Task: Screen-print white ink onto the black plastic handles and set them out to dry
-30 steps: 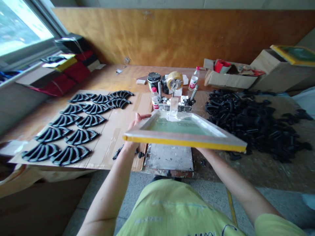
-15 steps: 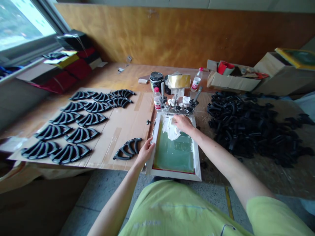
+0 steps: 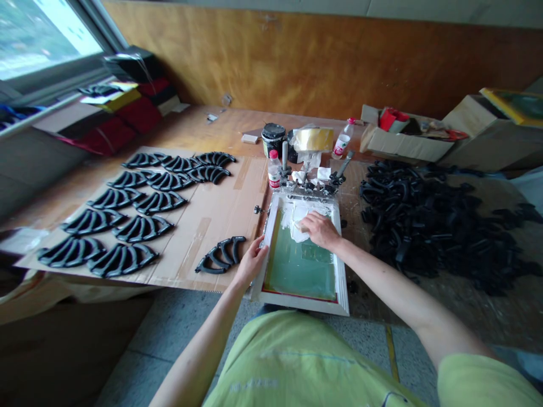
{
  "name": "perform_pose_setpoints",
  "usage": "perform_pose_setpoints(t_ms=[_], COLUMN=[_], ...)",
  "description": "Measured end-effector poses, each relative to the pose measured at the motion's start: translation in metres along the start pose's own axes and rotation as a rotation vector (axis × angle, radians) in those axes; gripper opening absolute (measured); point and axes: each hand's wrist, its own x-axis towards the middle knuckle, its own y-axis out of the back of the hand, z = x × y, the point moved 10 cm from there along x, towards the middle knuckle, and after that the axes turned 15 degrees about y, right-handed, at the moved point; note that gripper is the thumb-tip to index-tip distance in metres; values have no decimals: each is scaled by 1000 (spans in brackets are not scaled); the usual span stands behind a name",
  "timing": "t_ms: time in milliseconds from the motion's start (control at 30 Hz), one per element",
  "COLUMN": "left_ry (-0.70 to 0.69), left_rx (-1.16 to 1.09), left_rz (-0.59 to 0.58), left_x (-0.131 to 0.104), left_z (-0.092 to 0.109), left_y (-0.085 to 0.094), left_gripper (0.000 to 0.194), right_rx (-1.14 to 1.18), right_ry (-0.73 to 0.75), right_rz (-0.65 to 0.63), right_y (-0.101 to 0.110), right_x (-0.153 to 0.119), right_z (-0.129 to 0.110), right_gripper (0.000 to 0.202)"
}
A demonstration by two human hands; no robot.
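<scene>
A screen-printing frame (image 3: 341,277) with a green mesh lies in front of me, clamped at its far end by a metal hinge (image 3: 306,194). White ink (image 3: 299,219) is smeared thickly over the far part of the mesh. My right hand (image 3: 320,229) is closed over the ink, pinching a small pale squeegee that its fingers mostly hide. My left hand (image 3: 253,257) is closed on the frame's left edge. Left of that hand, one black ribbed, fan-shaped piece (image 3: 220,255) lies on the cardboard.
Rows of similar black pieces (image 3: 123,259) lie on the cardboard sheet (image 3: 212,198) at left. A large heap of black parts (image 3: 424,220) is at right. Behind the frame stand two bottles (image 3: 274,169), a dark tub (image 3: 272,138) and an open carton (image 3: 407,144).
My right hand has moved toward me over the mesh, away from the hinge, and the white ink has shifted with it. The left hand stays at the frame's edge.
</scene>
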Motion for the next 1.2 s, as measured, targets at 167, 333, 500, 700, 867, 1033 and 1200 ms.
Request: perform_pose_setpoints(t_ms=[167,333,500,700,867,1033,1200], left_ry=[-22,0,-42,-345,-274,286,358], left_rx=[-8,-2,-95,-342,-462,-304,-429], left_rz=[0,-34,-97,-112,-51,-327,-59], left_x=[-3,-15,-36,-40,-32,-35,-34], left_z=[3,20,73,174,160,19,-68], left_y=[-1,2,5,-3,-13,-83,-26], left_gripper=[66,72,58,48,51,53,35], right_rx=[73,77,15,94,135,-2,144], right_ry=[100,-140,-409,-744,-326,-211,8], right_rz=[13,104,243,292,94,181,190], right_y=[-7,26,74,45,-27,-25,-20], right_x=[-21,21,17,-92,-66,-33,-49], right_z=[-18,38,115,153,63,-36,-74], right_gripper=[24,39,42,20,18,8,18])
